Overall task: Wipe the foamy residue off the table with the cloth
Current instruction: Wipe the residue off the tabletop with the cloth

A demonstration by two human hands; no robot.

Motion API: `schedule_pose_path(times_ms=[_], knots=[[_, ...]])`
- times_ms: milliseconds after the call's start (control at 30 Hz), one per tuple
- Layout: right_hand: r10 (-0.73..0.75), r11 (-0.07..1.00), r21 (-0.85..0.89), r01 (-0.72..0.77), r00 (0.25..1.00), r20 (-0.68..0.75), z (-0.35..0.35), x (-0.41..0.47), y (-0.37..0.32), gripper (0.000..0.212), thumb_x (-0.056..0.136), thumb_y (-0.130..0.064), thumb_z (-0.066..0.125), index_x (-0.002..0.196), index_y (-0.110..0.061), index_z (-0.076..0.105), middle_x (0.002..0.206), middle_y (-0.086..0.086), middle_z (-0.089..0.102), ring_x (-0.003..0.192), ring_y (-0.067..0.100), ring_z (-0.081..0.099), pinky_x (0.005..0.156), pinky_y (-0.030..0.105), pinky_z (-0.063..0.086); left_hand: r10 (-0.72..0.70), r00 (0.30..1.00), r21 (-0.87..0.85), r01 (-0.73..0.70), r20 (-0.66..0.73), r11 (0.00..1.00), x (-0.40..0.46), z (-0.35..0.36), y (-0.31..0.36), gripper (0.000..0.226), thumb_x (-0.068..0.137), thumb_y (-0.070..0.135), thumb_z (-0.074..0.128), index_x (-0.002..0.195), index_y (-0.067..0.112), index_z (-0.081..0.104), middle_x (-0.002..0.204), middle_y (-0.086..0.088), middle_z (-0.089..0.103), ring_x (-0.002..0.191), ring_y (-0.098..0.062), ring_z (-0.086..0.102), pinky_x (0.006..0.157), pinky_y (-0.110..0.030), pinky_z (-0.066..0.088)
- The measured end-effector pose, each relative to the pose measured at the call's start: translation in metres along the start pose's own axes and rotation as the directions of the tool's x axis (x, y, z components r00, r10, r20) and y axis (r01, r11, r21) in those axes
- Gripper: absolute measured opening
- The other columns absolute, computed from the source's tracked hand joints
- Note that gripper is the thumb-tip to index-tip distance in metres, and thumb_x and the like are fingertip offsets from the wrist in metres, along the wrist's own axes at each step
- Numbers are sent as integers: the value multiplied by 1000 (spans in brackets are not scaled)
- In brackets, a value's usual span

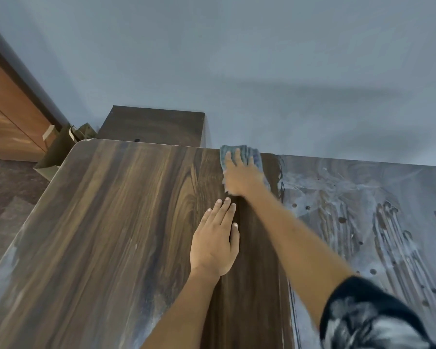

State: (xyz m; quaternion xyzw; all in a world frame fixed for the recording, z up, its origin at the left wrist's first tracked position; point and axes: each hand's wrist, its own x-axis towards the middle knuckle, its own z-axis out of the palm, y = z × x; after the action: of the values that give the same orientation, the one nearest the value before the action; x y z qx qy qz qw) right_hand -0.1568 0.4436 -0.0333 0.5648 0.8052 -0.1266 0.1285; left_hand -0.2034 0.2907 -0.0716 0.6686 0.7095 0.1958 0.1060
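A dark wood-grain table [111,222] fills the lower view. Its right part is covered with whitish streaked foamy residue [363,210]; the left and middle show bare wet wood. My right hand [239,175] lies flat, fingers straight, pressing a blue-grey cloth [254,153] onto the table at its far edge, right beside the left border of the foam. My left hand [217,240] rests palm down with straight fingers on the bare wood, just near of the right hand and touching nothing else.
The table's far edge meets a blue-grey wall [237,59]. A small dark cabinet [154,127] stands behind the far left corner. A wooden door [8,109] and brown paper items [61,144] are at the left, above patterned floor [5,197].
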Motion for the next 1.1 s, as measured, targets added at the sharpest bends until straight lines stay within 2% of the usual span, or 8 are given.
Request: schedule_pose_path(times_ms=[133,300,467,567,700,833,1033,1100], knots=[[223,974,31,-224,974,28,-18,-5,55,68,100,-27,30,145,-5,-16,154,14,-18,144,32,-9,117,44,0,3,1000,2,-3,-22,1000,-1,0,0,57,93,37,14,140,16,39,148,3,34,139,-10,24,113,-24,10],[511,851,97,-516,856,75,6,-32,40,70,101,-35,28,145,1,-12,154,21,-11,143,36,3,109,46,27,-5,1000,1,5,-21,1000,0,0,0,46,98,30,26,141,18,35,150,4,30,140,-9,20,114,-23,8],[53,999,-5,-53,995,89,23,-67,18,61,102,-30,23,148,-11,-13,155,10,-18,143,39,-6,115,46,10,-2,1000,-5,2,-29,1000,-1,-1,1,46,99,28,28,144,18,30,152,4,24,142,-8,14,115,-22,4],[-255,967,28,254,963,88,11,-56,51,55,103,-28,16,148,-11,-11,155,9,-17,143,28,-14,117,41,-4,2,1000,4,-2,-29,1000,-2,0,1,46,99,27,28,143,17,30,152,4,26,141,-9,16,115,-23,6],[144,984,102,-144,990,9,15,-61,83,57,102,-35,9,146,-7,-14,154,10,-20,144,29,-10,118,43,2,3,999,-11,-3,-33,1000,-6,-1,1,44,99,23,30,142,15,33,151,3,29,141,-9,18,115,-22,6],[489,855,166,-492,870,60,36,-98,35,67,102,-35,22,144,2,-14,154,20,-13,143,36,0,115,43,14,4,999,-16,-5,-39,1000,-6,-1,1,45,97,18,32,142,14,33,151,2,29,141,-10,18,116,-24,7],[-31,999,-17,30,999,-37,35,-107,32,59,102,-27,21,148,-10,-11,156,9,-13,144,32,-2,117,42,11,29,999,-24,-30,-43,999,-9,0,-1,48,94,10,36,142,11,32,151,-2,29,141,-14,20,115,-23,5],[-13,1000,-3,13,1000,10,22,-101,61,55,102,-30,14,148,-13,-13,155,5,-15,144,28,-4,116,42,9,23,998,-28,-25,-55,999,-12,0,0,47,94,9,36,141,10,35,150,-2,31,140,-14,23,115,-24,7]])
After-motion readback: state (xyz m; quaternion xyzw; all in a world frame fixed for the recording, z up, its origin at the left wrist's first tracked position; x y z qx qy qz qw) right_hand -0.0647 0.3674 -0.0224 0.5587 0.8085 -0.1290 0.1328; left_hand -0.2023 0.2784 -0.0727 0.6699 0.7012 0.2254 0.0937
